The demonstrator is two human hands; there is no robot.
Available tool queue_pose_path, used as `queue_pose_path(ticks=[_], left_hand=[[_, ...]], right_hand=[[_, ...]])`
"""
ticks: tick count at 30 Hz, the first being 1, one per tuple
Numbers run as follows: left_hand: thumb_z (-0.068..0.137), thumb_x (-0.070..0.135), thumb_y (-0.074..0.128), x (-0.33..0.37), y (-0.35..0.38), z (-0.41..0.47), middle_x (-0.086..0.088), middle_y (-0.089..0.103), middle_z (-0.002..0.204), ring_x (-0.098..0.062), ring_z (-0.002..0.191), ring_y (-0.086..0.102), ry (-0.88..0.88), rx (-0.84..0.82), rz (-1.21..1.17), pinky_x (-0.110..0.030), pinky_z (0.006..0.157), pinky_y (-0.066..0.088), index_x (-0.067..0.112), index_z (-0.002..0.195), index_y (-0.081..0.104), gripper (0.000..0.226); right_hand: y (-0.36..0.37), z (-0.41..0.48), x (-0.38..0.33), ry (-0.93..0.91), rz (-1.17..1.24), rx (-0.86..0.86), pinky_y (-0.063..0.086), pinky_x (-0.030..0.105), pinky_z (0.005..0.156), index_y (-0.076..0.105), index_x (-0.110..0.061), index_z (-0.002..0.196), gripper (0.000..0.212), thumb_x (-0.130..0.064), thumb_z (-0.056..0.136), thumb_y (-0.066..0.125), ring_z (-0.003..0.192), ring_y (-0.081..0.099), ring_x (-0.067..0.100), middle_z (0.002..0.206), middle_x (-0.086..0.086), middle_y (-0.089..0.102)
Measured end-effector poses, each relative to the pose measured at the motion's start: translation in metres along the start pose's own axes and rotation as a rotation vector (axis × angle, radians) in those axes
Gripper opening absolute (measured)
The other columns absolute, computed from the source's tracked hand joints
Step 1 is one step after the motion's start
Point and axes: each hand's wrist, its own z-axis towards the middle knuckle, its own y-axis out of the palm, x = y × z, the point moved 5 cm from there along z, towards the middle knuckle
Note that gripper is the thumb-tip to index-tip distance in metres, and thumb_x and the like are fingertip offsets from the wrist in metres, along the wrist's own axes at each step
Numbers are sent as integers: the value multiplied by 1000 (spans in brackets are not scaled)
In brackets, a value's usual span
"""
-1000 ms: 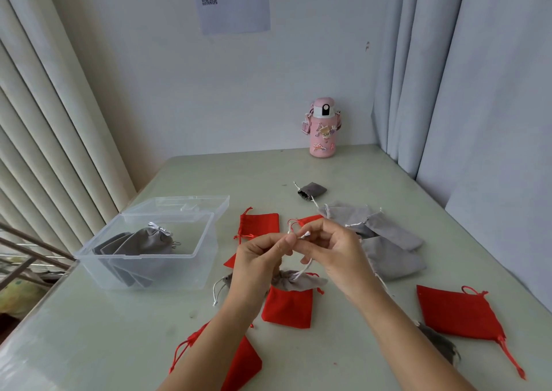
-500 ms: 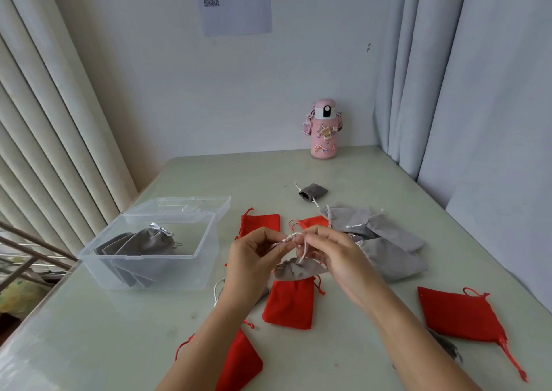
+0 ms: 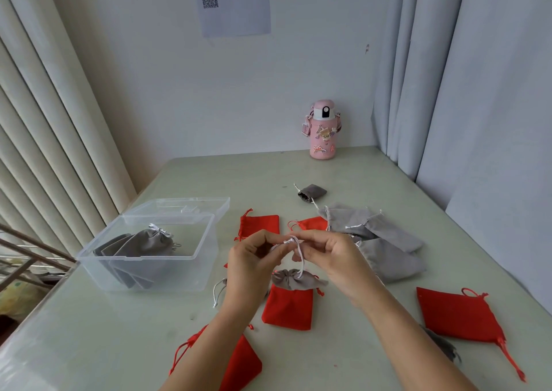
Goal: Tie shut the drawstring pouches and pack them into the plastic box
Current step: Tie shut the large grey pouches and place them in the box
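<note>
A small grey drawstring pouch [image 3: 294, 280] hangs by its white cord [image 3: 300, 256] above the table, its mouth gathered tight. My left hand [image 3: 254, 266] and my right hand [image 3: 331, 259] each pinch the cord just above the pouch, fingertips close together. The clear plastic box [image 3: 191, 266] stands open at the left and holds several grey pouches [image 3: 143, 245], the top one tied with a bow. Red pouches [image 3: 288, 308] and grey pouches [image 3: 385, 259] lie loose on the table around my hands.
The box's clear lid [image 3: 179, 206] lies folded back behind it. A pink bottle [image 3: 322, 130] stands at the far wall. A small dark grey pouch [image 3: 312, 192] lies beyond the pile. Curtains hang on the right, vertical blinds on the left.
The grey pouch has been lifted off the red pouch, and the cord loop between my fingers has been pulled shorter. My hands stayed in about the same place.
</note>
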Motion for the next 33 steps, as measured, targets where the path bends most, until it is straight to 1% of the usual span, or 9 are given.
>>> queue_pose_path(ticks=[4, 7, 11, 14, 17, 20, 24, 27, 33], left_hand=[[66, 32, 74, -4, 1, 1, -20, 67, 72, -37, 67, 57, -39, -15, -53, -43, 67, 47, 20, 72, 74, 13], [67, 32, 73, -7, 5, 0, -24, 64, 74, -28, 68, 52, -91, -42, -117, -40, 67, 42, 21, 71, 74, 11], [67, 23, 70, -10, 10, -3, 0, 68, 77, -25, 79, 54, -217, -45, -272, -39, 76, 42, 25, 64, 72, 5], [66, 24, 71, -10, 11, -3, -3, 71, 84, -19, 80, 61, -274, -60, -327, -36, 80, 47, 20, 63, 72, 5], [69, 22, 68, -11, 11, -2, -5, 73, 93, -12, 81, 67, -318, -57, -405, -27, 72, 52, 17, 57, 66, 13], [79, 17, 60, -10, 14, -1, -13, 72, 100, -25, 91, 68, -342, -71, -612, -40, 84, 53, 2, 78, 56, 15], [83, 15, 54, -9, 14, -2, -13, 71, 82, -24, 80, 69, -341, -76, -727, -41, 88, 47, 5, 81, 55, 11], [81, 13, 55, -5, 13, 0, -7, 59, 59, -19, 68, 64, -316, -48, -732, -32, 81, 52, 6, 75, 54, 10], [74, 16, 62, -9, 12, 0, -1, 39, 44, -12, 46, 50, -299, -37, -562, -18, 57, 47, 3, 74, 54, 15]], right_hand=[[2, 0, -2, -83, -84, 56, 44, 11, 78, 73, -28, 96, 20, -12, 85, 65, 80, 60, -7, 77, -23, 67], [0, 1, 0, -115, -95, 122, 49, 17, 81, 75, -30, 95, 27, -6, 88, 64, 83, 63, -1, 81, -15, 68], [-4, 2, 2, -44, 20, 192, 45, 10, 74, 74, -15, 88, 21, -2, 91, 58, 81, 65, -2, 85, -8, 73], [-8, 5, 12, 22, 72, 225, 49, 16, 76, 69, -12, 88, 19, -5, 95, 53, 85, 66, 8, 89, -1, 73], [-8, 6, 18, 131, 337, 257, 53, 23, 71, 64, -6, 87, 22, -6, 98, 45, 83, 66, 18, 95, 13, 70], [-6, 7, 18, 225, 718, 251, 57, 31, 69, 58, -3, 83, 25, -6, 99, 39, 80, 68, 24, 98, 21, 69], [0, 6, 13, 274, 963, 164, 59, 32, 65, 57, 0, 91, 19, -14, 92, 45, 75, 69, 23, 88, 18, 67], [-5, 6, 11, 258, 1157, 192, 52, 23, 48, 49, -10, 79, 9, -11, 88, 47, 42, 50, 10, 48, -2, 42], [-17, 11, 14, 151, 1172, 96, 29, 19, 32, 56, -10, 77, 46, -6, 47, 91, 44, 13, 8, 46, -5, 28]])
